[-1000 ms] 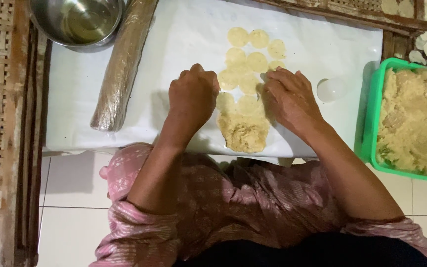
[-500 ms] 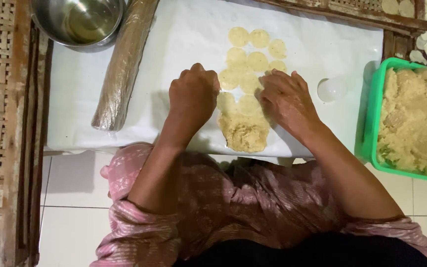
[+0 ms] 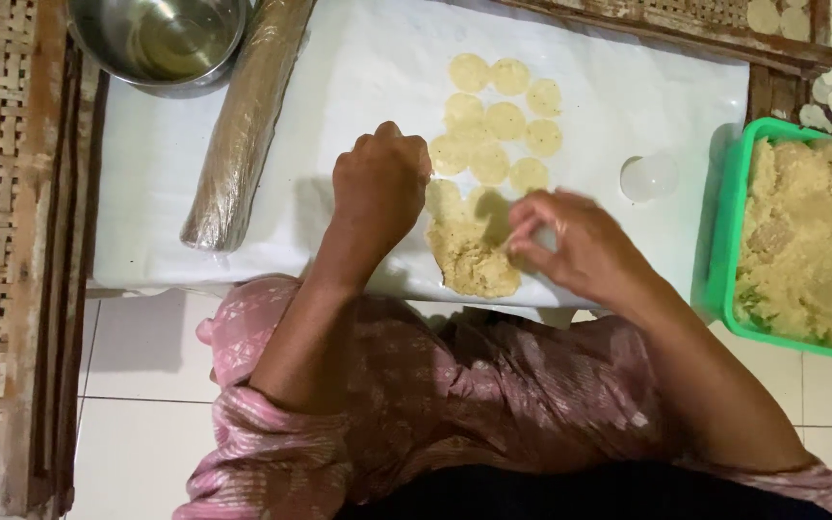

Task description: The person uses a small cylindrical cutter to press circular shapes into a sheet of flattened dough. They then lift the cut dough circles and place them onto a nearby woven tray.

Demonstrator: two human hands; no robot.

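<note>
White-papered board (image 3: 358,87): left hand (image 3: 377,193) fisted, empty as far as visible, beside dough lump (image 3: 474,262); right hand (image 3: 575,246) pinching its edge. Best pinched small, pressed evenly like flattened discs (image 3: 498,120).

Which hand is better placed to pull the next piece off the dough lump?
Right, probably. The right hand has its fingertips pinched at the right edge of the dough lump. The left hand is a closed fist beside the flattened discs, above the lump's left side.
</note>
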